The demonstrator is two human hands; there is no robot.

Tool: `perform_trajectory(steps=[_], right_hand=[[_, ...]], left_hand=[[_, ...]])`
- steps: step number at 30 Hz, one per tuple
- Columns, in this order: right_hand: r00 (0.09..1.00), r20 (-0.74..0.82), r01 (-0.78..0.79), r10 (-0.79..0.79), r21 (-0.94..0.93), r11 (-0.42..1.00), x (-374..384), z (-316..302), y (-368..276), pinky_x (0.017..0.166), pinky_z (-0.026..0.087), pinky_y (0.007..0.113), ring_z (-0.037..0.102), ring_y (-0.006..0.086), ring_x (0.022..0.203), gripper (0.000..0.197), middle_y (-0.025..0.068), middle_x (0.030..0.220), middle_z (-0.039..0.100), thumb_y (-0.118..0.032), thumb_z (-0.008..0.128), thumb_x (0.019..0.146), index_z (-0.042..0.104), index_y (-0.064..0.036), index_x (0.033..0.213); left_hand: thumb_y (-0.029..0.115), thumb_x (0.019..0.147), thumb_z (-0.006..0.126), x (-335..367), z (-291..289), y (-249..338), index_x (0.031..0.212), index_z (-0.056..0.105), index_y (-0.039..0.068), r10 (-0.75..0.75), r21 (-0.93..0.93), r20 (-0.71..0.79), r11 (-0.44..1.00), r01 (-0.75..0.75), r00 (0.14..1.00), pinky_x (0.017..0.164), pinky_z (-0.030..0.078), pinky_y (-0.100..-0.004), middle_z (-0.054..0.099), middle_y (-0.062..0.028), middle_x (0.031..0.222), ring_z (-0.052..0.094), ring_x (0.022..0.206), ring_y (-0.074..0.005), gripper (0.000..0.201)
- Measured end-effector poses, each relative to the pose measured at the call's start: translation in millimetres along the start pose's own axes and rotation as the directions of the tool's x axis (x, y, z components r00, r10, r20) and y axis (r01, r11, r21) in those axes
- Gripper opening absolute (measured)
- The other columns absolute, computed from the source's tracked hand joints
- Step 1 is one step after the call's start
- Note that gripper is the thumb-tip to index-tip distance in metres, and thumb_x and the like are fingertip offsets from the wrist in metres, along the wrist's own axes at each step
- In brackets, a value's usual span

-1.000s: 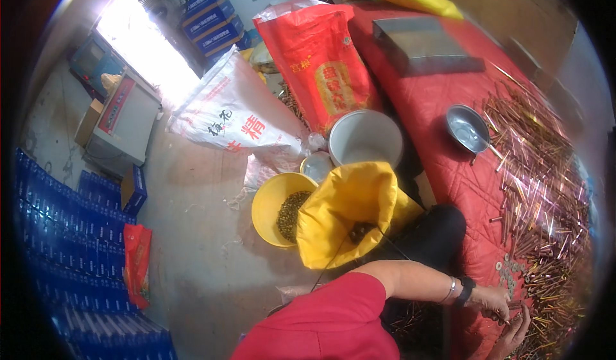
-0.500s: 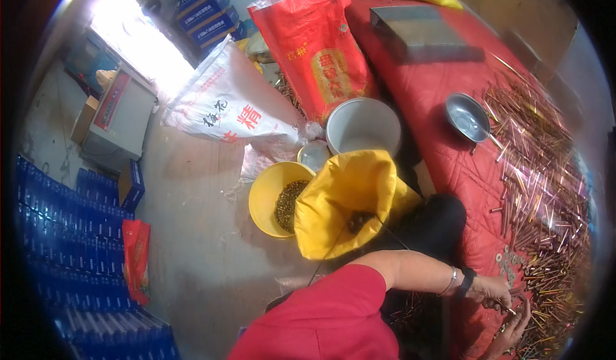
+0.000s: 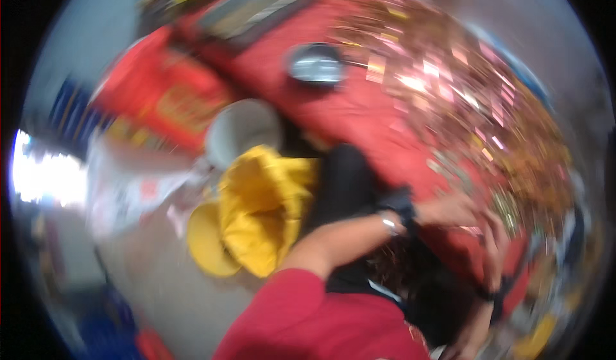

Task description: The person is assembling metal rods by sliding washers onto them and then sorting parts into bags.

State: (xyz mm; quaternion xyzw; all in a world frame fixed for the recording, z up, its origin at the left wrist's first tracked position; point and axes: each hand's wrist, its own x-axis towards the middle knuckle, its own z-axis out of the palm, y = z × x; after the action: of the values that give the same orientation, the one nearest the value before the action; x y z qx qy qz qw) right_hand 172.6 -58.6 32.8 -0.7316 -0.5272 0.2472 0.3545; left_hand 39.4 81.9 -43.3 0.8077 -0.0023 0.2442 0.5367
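Note:
The picture is smeared by motion. My left hand (image 3: 452, 211), with a dark watch (image 3: 399, 207) and a bracelet on its wrist, reaches over the red padded cover (image 3: 378, 126). Its fingers look bent together around something I cannot make out. Close by on its right is my right hand (image 3: 494, 238), coming up from below with a dark band at the wrist; its blurred fingers reach toward the left hand's fingertips. Just beyond both hands lies a wide heap of thin, shiny copper-coloured metal rods (image 3: 449, 97). Small washer-like discs (image 3: 452, 174) lie near the left hand.
A metal bowl (image 3: 316, 63) and a dark flat box (image 3: 253, 15) rest on the red cover. To the left stand a yellow-lined container (image 3: 256, 209), a yellow bucket (image 3: 204, 241), a pale bucket (image 3: 244, 132), a red sack (image 3: 160, 90) and a white sack (image 3: 138, 180).
The whole view has swung toward the right, so the rods, bowl and buckets sit further left in the picture. More of my right forearm shows. Both hands remain close together beside the rods.

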Motion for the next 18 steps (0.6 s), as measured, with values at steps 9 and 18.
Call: perform_trajectory(steps=[9, 18], right_hand=[[0.931, -0.112, 0.271, -0.347, -0.425, 0.864, 40, -28, 59, 0.073, 0.047, 0.039, 0.058, 0.0335, 0.085, 0.014, 0.0148, 0.089, 0.058, -0.005, 0.057, 0.085, 0.06, -0.0023, 0.097], [0.852, -0.175, 0.134, -0.493, -0.838, 0.529, 125, -32, 103, 0.07, 0.044, 0.038, 0.054, 0.0274, 0.084, 0.011, 0.0071, 0.084, 0.054, -0.002, 0.057, 0.071, 0.06, -0.0096, 0.08]], left_hand=[[0.031, 0.095, 0.053, 4, -15, 14, 0.102, 0.062, 0.003, -0.737, -0.809, -0.075, 0.439, 0.391, 0.672, 0.04, 0.025, -0.017, 0.051, 0.0046, 0.068, 0.038, 0.047, -0.0023, 0.03], [0.027, 0.094, 0.051, -8, -9, 4, 0.112, 0.055, 0.001, -0.752, -0.905, -0.083, 0.332, 0.266, 0.654, 0.039, 0.026, -0.0176, 0.052, -0.0008, 0.073, 0.036, 0.046, -0.0037, 0.032]])
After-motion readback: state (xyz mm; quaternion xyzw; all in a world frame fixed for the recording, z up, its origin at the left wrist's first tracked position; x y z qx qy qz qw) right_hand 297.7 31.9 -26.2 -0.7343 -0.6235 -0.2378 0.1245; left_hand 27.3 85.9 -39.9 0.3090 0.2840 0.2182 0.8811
